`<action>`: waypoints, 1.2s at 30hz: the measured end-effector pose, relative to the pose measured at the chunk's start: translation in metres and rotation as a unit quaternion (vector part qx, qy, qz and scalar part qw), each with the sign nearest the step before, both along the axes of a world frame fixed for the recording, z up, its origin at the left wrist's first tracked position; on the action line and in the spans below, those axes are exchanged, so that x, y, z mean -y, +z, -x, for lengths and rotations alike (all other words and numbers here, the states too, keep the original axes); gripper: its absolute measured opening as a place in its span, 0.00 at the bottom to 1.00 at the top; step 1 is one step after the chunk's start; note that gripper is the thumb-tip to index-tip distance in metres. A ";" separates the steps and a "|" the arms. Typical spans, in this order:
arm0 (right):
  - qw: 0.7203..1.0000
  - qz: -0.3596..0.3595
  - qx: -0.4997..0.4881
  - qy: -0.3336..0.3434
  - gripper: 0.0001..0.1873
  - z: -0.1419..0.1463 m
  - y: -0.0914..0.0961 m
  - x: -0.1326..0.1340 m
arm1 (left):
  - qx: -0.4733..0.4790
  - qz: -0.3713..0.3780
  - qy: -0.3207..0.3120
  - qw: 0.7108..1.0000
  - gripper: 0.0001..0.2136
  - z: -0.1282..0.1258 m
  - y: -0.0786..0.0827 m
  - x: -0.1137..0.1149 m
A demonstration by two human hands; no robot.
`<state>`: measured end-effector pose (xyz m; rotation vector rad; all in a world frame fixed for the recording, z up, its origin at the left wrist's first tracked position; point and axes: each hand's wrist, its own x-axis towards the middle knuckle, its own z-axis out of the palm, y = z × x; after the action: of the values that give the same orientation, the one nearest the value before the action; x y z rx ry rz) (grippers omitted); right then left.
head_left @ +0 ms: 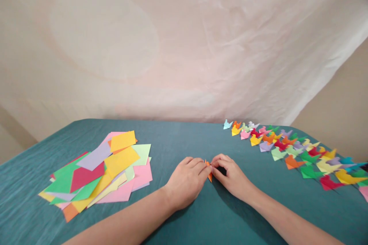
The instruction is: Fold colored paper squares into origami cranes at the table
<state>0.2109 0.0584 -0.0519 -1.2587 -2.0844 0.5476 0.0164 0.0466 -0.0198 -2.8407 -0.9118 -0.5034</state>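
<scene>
A small folded orange paper piece (209, 170) lies on the teal tablecloth (178, 141) between my two hands. My left hand (187, 182) rests on the cloth with its fingertips curled and pinched on the left side of the piece. My right hand (231, 174) pinches the piece from the right, fingers bent over it. Most of the paper is hidden under my fingers.
A loose pile of coloured paper squares (100, 170) lies to the left. Rows of several small folded paper birds (299, 151) in many colours run along the right side toward the table's edge. A pale cloth (184, 46) hangs behind.
</scene>
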 end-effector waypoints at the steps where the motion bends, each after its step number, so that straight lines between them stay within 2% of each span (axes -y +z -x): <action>1: 1.000 0.000 0.002 -0.001 0.08 0.000 0.000 0.000 | -0.004 -0.007 0.001 1.000 0.11 -0.001 0.000 0.001; 7: 1.000 0.000 0.000 -0.003 0.08 0.000 -0.001 0.001 | -0.055 -0.053 0.007 0.997 0.09 -0.003 0.001 0.006; 14: 1.000 0.007 -0.003 -0.001 0.08 0.000 -0.001 0.000 | -0.102 -0.084 0.006 0.991 0.15 -0.003 -0.005 0.010; 23: 1.000 0.002 -0.017 -0.001 0.06 -0.002 -0.002 -0.002 | -0.104 -0.051 0.057 0.992 0.19 -0.002 -0.012 0.012; 36: 1.000 -0.009 -0.019 -0.004 0.04 -0.003 -0.005 -0.002 | -0.124 -0.067 0.056 0.988 0.18 -0.007 -0.009 0.019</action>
<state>0.2142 0.0608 -0.0573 -1.2356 -2.0482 0.5441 0.0235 0.0275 -0.0291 -2.6369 -0.9431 -0.1848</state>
